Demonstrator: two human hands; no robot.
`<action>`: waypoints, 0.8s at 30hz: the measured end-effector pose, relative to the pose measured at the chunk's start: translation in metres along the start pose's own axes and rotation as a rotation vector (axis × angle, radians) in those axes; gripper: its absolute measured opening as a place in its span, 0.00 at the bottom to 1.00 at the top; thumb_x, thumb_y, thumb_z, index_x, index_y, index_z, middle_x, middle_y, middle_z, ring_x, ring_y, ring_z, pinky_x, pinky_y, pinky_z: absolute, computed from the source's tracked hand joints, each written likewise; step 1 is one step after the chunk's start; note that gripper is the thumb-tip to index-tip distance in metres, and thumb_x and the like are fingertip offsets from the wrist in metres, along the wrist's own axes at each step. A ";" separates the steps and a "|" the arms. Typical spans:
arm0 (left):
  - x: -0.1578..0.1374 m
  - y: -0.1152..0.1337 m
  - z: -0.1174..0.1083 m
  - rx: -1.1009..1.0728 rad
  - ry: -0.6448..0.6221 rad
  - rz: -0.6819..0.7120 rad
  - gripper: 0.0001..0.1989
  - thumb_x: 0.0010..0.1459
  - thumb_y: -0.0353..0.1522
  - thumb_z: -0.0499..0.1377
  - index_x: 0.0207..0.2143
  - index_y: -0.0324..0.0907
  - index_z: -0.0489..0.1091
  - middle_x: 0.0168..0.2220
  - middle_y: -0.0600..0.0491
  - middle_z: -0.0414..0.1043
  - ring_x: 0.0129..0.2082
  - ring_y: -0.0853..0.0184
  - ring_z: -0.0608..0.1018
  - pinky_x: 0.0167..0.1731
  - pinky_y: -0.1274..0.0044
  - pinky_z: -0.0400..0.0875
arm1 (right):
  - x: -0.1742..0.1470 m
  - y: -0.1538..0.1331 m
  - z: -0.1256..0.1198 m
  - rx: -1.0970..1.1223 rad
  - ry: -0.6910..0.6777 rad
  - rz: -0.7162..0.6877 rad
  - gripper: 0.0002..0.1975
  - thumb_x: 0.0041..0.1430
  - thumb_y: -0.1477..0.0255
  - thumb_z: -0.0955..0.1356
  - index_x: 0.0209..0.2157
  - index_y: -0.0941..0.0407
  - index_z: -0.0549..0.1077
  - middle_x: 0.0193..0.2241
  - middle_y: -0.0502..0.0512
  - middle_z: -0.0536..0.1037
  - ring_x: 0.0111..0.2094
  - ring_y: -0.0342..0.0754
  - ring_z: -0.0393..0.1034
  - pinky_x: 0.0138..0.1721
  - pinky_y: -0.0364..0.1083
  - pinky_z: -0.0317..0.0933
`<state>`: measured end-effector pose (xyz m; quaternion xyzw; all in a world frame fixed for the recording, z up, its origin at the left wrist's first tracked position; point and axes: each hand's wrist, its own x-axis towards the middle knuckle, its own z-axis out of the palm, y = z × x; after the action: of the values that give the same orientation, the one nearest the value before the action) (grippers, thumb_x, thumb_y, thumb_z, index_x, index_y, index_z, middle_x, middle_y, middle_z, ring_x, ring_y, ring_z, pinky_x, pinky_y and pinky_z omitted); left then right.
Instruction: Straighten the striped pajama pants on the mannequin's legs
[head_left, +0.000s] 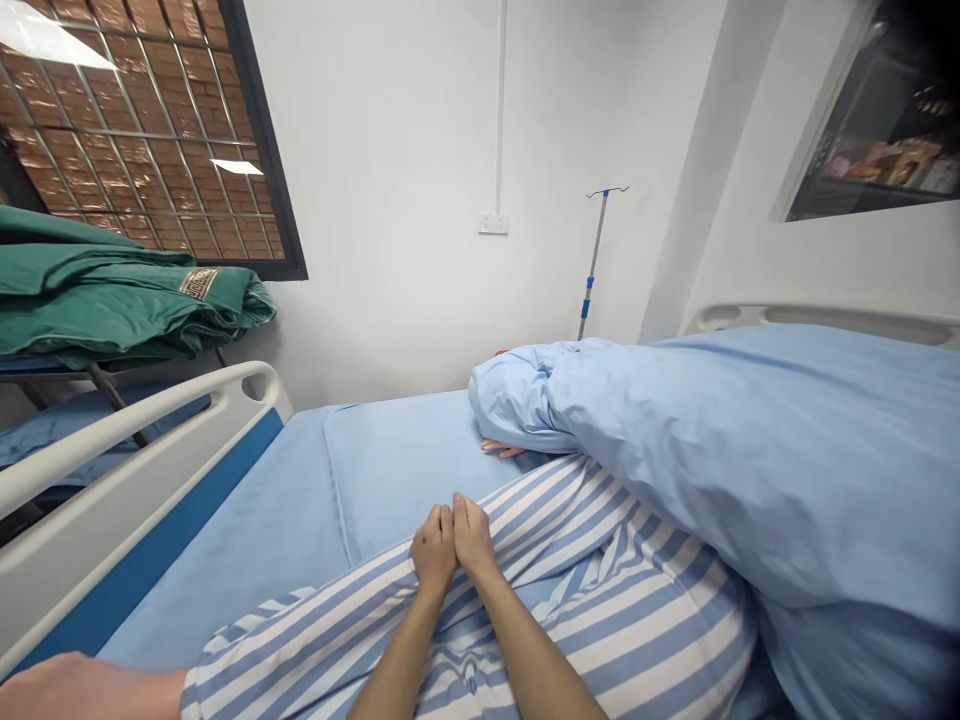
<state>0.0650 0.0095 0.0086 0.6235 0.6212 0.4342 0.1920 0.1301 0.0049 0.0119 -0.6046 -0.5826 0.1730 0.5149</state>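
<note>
My left hand (433,550) and my right hand (472,538) are side by side, thumb sides touching, over the far edge of a blue-and-white striped trouser leg (360,590). Both are closed, with the fingers curled under; whether cloth is caught in them is hidden. The trousers clothe a figure lying on the bed, either a person or a manikin. One leg stretches to the lower left and ends in a bare foot (82,688). A light blue quilt (720,420) covers the upper body. From under its edge show the fingers of the figure's hand (501,448).
The bed has a light blue sheet (405,450) and a cream-and-blue end board (142,480) at left. Beyond it, folded green bedding (127,300) lies on another bed. A drip stand (596,255) rises behind the quilt. Another bed board (825,318) stands at right.
</note>
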 end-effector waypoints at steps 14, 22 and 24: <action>-0.008 -0.011 0.005 0.144 -0.079 0.168 0.14 0.55 0.35 0.41 0.19 0.42 0.58 0.17 0.57 0.61 0.19 0.73 0.62 0.22 0.80 0.46 | 0.017 0.008 -0.027 -0.299 -0.118 -0.176 0.22 0.59 0.65 0.48 0.21 0.57 0.64 0.17 0.50 0.65 0.20 0.40 0.56 0.24 0.41 0.44; 0.006 0.015 -0.001 -0.318 -0.056 0.011 0.18 0.54 0.38 0.39 0.15 0.42 0.52 0.13 0.59 0.54 0.17 0.74 0.60 0.22 0.81 0.54 | 0.015 0.010 -0.024 -0.236 -0.114 -0.178 0.22 0.59 0.66 0.49 0.22 0.57 0.65 0.17 0.50 0.66 0.21 0.40 0.58 0.24 0.40 0.44; 0.006 0.018 0.006 -0.294 -0.005 0.008 0.17 0.54 0.38 0.39 0.15 0.41 0.52 0.14 0.58 0.54 0.18 0.74 0.60 0.22 0.81 0.53 | 0.015 0.011 -0.025 -0.200 -0.102 -0.161 0.22 0.59 0.67 0.49 0.22 0.57 0.65 0.17 0.50 0.66 0.20 0.40 0.57 0.24 0.40 0.45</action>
<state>0.0799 0.0145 0.0216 0.5922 0.5479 0.5197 0.2809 0.1597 0.0104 0.0190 -0.5946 -0.6688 0.1028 0.4342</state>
